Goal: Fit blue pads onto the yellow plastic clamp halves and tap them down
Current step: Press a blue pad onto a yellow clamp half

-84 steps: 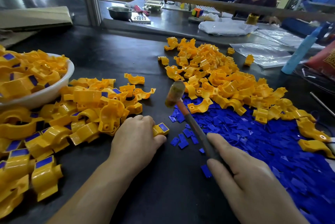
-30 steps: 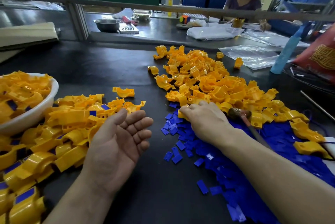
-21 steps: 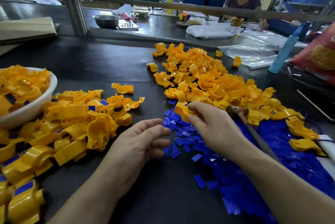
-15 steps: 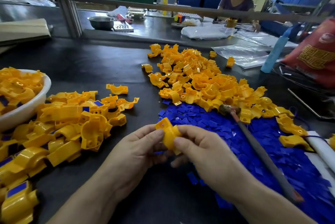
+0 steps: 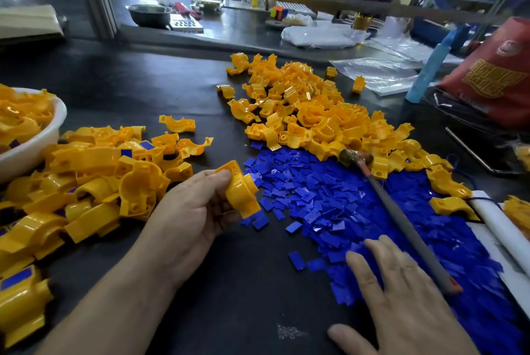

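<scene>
Standing by the table (image 5: 143, 82), I can see the left grip (image 5: 195, 211) wrapped round one bare yellow clamp half (image 5: 241, 191) near the middle, no pad in it yet. The right grip (image 5: 401, 297) is loose, fingers spread flat on the blue pads (image 5: 329, 196) at 5 o'clock, probably fishing for one. The hammer (image 5: 401, 219) lies idle across the heap at 3 o'clock. Padded halves show in the left pile (image 5: 94, 171) and the bowl (image 5: 43, 142) at 9 o'clock. The bare pile (image 5: 309, 113) at 1 o'clock is big, so I'd say loads left.
</scene>
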Demonstrator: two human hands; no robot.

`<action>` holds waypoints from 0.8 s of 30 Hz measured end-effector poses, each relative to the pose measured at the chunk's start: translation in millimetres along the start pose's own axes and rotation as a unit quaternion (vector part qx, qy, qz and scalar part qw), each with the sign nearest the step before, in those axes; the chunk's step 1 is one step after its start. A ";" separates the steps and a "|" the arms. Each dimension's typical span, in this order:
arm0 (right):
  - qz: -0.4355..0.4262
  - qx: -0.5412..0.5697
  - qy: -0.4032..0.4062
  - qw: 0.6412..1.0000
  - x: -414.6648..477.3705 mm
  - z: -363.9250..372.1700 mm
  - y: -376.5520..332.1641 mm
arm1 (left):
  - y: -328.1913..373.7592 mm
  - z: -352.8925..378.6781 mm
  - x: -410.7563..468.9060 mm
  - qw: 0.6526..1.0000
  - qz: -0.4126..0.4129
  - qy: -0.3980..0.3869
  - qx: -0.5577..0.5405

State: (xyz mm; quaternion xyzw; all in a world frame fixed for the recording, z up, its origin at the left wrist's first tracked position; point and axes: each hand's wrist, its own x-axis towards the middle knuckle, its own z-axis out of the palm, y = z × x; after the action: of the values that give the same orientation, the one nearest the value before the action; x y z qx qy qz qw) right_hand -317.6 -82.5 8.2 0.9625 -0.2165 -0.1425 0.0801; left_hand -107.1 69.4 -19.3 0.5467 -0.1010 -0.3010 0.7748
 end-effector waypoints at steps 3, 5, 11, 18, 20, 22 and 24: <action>-0.011 0.076 -0.022 0.997 15.0 13.0 1.2 | -3.1 0.3 0.7 1.000 -0.010 -0.002 0.015; -0.014 0.066 0.023 0.997 30.8 16.7 4.5 | -4.6 -0.3 2.3 1.000 -0.015 0.002 0.014; -0.028 0.063 0.121 0.990 90.4 15.0 1.4 | -7.6 -0.2 6.0 1.000 -0.018 0.010 0.008; -0.048 0.044 0.199 0.978 111.6 -4.7 -0.2 | -1.4 -2.0 5.0 1.000 0.005 0.005 0.009; -0.076 0.099 0.226 0.966 98.7 -6.4 -5.9 | 0.1 -2.1 5.7 1.000 0.013 0.016 0.005; -0.139 0.097 0.218 0.961 86.8 -3.8 -17.7 | 0.6 -2.4 5.2 1.000 0.013 0.025 0.005; -0.201 0.049 0.169 0.964 87.4 2.0 -25.9 | 1.3 -2.1 4.2 0.999 0.010 0.035 0.002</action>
State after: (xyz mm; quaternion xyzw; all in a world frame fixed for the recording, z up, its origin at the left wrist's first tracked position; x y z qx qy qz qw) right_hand -232.4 -97.9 -20.3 0.9990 -0.0088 0.0201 0.0379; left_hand -102.3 68.9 -19.6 0.5571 -0.0800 -0.2742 0.7798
